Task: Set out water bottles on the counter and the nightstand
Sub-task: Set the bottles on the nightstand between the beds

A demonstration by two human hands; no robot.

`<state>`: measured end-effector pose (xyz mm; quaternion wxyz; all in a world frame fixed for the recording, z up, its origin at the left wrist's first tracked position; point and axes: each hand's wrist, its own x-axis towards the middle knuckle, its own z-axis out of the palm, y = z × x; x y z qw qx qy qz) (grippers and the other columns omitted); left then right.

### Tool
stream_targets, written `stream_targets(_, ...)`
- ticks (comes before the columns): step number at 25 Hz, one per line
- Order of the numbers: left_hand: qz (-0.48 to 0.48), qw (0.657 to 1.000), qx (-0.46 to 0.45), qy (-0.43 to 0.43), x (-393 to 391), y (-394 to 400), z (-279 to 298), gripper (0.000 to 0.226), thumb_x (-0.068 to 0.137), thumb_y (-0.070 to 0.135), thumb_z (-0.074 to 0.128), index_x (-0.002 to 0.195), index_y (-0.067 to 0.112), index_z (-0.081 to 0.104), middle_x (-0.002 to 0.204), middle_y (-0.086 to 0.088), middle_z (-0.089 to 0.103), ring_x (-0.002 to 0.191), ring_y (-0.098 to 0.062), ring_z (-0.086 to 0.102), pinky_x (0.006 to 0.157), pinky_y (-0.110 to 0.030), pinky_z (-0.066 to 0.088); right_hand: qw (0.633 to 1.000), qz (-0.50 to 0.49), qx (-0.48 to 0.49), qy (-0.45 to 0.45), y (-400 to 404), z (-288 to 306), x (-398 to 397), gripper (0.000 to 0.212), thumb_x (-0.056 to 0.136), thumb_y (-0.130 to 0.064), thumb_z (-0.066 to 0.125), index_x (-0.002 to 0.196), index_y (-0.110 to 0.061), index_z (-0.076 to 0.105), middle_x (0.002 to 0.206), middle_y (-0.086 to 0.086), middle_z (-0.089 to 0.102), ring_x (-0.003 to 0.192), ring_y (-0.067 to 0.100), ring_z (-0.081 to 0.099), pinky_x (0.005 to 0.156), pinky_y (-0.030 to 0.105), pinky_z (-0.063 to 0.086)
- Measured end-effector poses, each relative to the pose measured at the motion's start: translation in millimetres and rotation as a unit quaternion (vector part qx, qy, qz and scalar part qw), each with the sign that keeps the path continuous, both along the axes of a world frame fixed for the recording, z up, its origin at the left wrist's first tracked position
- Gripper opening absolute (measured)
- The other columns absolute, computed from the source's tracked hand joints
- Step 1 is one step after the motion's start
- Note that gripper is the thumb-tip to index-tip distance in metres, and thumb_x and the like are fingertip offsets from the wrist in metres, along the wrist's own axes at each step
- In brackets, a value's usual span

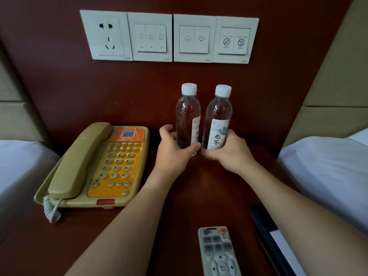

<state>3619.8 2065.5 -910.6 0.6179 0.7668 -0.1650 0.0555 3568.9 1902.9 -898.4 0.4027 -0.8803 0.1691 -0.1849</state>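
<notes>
- Currently, two clear water bottles with white caps are held at the back of the dark wooden nightstand [209,196], just beside each other near the wall panel.
- The left bottle [188,118] is gripped low on its body by the left hand [173,150], thumb across the front.
- The right bottle [219,120] is tilted slightly and clasped around its label by the right hand [231,152].
- Whether the bottle bases are resting on the wood cannot be told.
- A beige telephone [95,166] is seen to the left.
- A remote control [218,251] is laid near the front edge.
- Wall switches [169,36] are mounted above.
</notes>
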Motion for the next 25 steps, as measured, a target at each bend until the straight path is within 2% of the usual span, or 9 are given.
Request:
stream_targets(3,0.017,0.999,0.039,-0.02,1.4,2.5,0.8,0.072,0.066,0.019,0.09,0.121,0.025,0.043,0.109,0.01,0.059,0.094,-0.004,0.062,0.08,-0.025,0.054,1.0,0.0,-0.006,0.003,1.7,-0.6,1.9,0.076,0.057,-0.038,0.092,0.119,-0.016,0.056,0.107,-0.002,0.07,0.093,0.016,0.068,0.072,0.026,0.05)
stream_targets(5,-0.014,1.0,0.025,0.011,2.0,3.9,0.3,0.076,0.072,0.014,0.085,0.131,0.022,0.038,0.115,0.007,0.06,0.093,-0.001,0.063,0.084,-0.03,0.056,1.0,0.001,-0.009,0.003,0.9,-2.1,1.5,0.075,0.058,-0.037,0.092,0.12,-0.016,0.056,0.108,-0.002,0.071,0.094,0.016,0.068,0.075,0.028,0.052)
stream_targets(8,-0.037,0.998,0.051,0.012,-0.5,-0.2,-0.3,0.089,0.074,0.02,0.084,0.141,0.02,0.024,0.123,0.007,0.057,0.107,-0.012,0.062,0.096,-0.039,0.052,1.0,0.0,-0.019,0.011,-0.4,-0.9,1.0,0.077,0.058,-0.038,0.091,0.122,-0.016,0.055,0.11,0.0,0.071,0.096,0.019,0.069,0.081,0.036,0.057)
stream_targets(10,-0.019,0.997,0.075,-0.008,-0.4,-2.4,0.4,0.081,0.071,0.027,0.086,0.132,0.026,0.033,0.124,0.009,0.059,0.11,-0.013,0.061,0.093,-0.04,0.054,1.0,-0.001,-0.026,0.015,-0.6,0.0,2.1,0.078,0.059,-0.036,0.091,0.124,-0.015,0.054,0.112,0.002,0.07,0.097,0.021,0.069,0.081,0.036,0.057)
stream_targets(13,-0.023,0.997,0.071,0.008,3.8,1.5,-1.2,0.066,0.077,0.022,0.082,0.126,0.03,0.04,0.117,0.008,0.065,0.103,-0.012,0.066,0.083,-0.042,0.059,1.0,0.002,-0.019,0.013,-1.2,-1.2,4.8,0.082,0.057,-0.039,0.092,0.126,-0.017,0.053,0.116,0.0,0.07,0.101,0.02,0.068,0.083,0.035,0.056)
stream_targets(18,-0.045,0.996,0.073,0.009,0.2,4.1,-1.6,0.066,0.082,0.017,0.078,0.136,0.024,0.039,0.114,0.013,0.062,0.104,-0.007,0.063,0.089,-0.03,0.054,1.0,0.003,-0.022,0.017,1.0,-0.8,7.9,0.082,0.059,-0.042,0.092,0.126,-0.017,0.052,0.118,0.001,0.07,0.104,0.021,0.068,0.087,0.038,0.056)
stream_targets(25,-0.02,0.994,0.104,-0.017,2.2,-1.9,-2.6,0.065,0.086,0.021,0.072,0.14,0.026,0.037,0.124,0.008,0.064,0.107,-0.011,0.063,0.091,-0.035,0.053,0.999,0.002,-0.027,0.025,5.2,3.0,12.1,0.084,0.061,-0.044,0.09,0.129,-0.015,0.05,0.12,0.003,0.068,0.108,0.025,0.066,0.091,0.04,0.054)
